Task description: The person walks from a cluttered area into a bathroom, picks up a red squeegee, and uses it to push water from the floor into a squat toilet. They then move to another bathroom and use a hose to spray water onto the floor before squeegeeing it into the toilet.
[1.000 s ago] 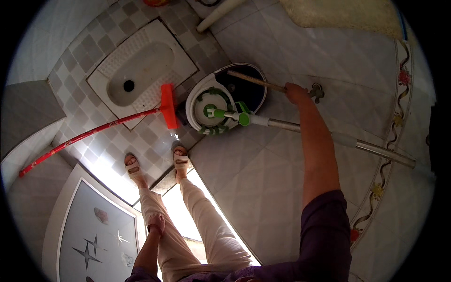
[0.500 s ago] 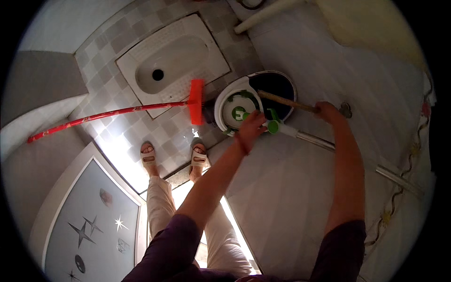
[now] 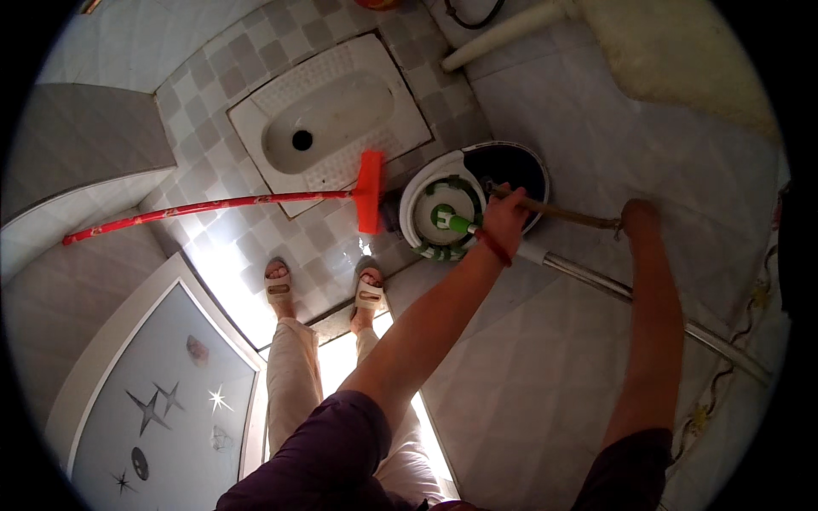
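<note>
A long thin brown stick (image 3: 562, 212) lies across the dark side of a mop bucket (image 3: 409, 200) and reaches out to the right. My right hand (image 3: 641, 219) is closed round its outer end. Over the bucket, my left hand (image 3: 506, 215) is closed on the stick's other end; its fingertips are partly hidden. Below my left wrist, a spin mop (image 3: 458, 223) with a green joint stands in the white round basket. Its metal pole (image 3: 588, 278) slants away to the lower right, passing behind my forearms.
A squat toilet (image 3: 328, 115) is set in the tiled floor at the far left. Beside it lies a red-handled floor squeegee (image 3: 369, 192). A pale pipe (image 3: 507, 34) runs along the wall at the top. Near left is a door (image 3: 170, 383) with star decorations. My sandalled feet (image 3: 368, 289) stand on the tiles.
My left hand has moved from beside the mop's green joint to the brown stick. My right hand has shifted slightly right and down with its end. The whole view has shifted a little.
</note>
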Tool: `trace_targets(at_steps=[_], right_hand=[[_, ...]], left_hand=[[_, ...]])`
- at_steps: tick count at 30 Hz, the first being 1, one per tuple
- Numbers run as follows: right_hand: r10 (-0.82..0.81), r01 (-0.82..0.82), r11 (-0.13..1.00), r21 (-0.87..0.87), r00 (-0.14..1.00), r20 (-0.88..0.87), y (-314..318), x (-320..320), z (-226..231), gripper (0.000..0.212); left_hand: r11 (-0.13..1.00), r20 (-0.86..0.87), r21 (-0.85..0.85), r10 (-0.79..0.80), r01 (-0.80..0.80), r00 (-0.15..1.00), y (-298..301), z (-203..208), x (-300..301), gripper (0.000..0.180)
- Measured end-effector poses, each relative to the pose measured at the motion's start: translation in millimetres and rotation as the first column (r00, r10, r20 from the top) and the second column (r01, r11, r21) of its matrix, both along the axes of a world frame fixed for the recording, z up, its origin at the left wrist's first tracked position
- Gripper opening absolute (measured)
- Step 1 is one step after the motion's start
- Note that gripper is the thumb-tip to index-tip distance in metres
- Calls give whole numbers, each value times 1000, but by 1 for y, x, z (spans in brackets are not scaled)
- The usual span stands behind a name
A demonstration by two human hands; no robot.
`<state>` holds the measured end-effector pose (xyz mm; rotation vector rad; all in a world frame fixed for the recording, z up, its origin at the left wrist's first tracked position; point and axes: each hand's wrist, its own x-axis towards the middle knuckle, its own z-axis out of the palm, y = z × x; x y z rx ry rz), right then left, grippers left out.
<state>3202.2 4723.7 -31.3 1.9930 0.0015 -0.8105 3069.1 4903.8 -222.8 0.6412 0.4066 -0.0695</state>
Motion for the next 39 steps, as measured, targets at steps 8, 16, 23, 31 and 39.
trace_targets(at_steps=[8,16,23,31,39], right_hand=[[-533,509,834,215,844,69,10,0,15,18],[-252,278,936,215,957,-143,15,-8,38,28],[-30,36,978,-207,999,34,-9,-13,-8,25],[-16,-32,975,-219,976,-216,13,-9,-9,16],[31,150,405,902,984,-178,147,-58,-96,41]], left_hand=[[981,-104,-193,5,-25,995,15,9,-5,32],[984,-101,-180,-29,10,994,23,5,-4,28],[979,11,176,-105,101,994,25,6,7,23],[951,-54,309,-6,23,999,11,-23,7,16],[617,-230,686,-318,386,920,27,-17,10,27]])
